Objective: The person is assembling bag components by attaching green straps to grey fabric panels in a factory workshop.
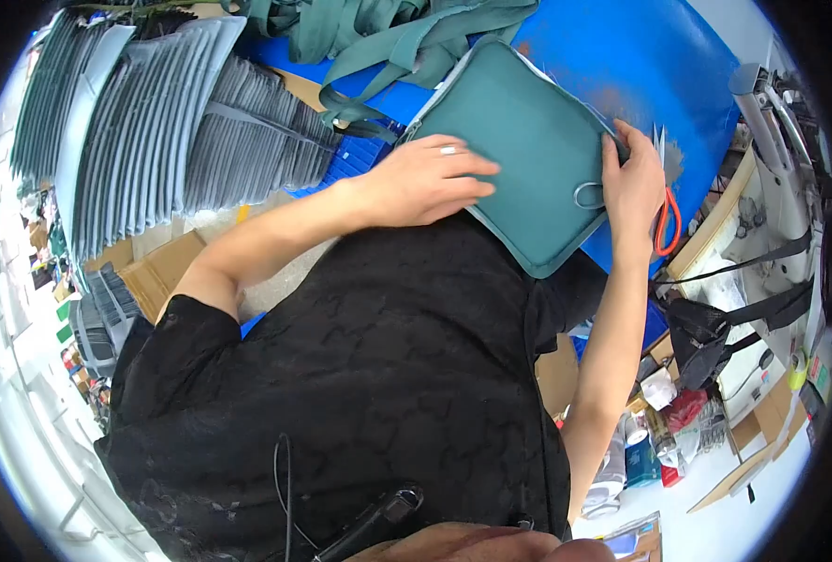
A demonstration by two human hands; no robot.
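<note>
A square dark green fabric case (519,140) with piped edges and a pale zipper along its far edge lies on the blue tabletop, one corner reaching toward my lap. My left hand (434,180) rests over the case's left edge, fingers stretched out and slightly blurred; a ring is on one finger. At the right edge, my right hand (634,178) grips the case, thumb on top and fingers along its border. A small round outline (587,195) shows on the case near that hand. Scissors with orange handles (669,223) lie just right of my right hand, their blades partly behind it.
Green straps (378,47) lie heaped at the table's far side. Tall stacks of grey-green panels (154,122) stand on the left, with a cardboard box (163,267) below. The blue tabletop (640,56) extends behind the case. A black strap bag (701,328) hangs at right.
</note>
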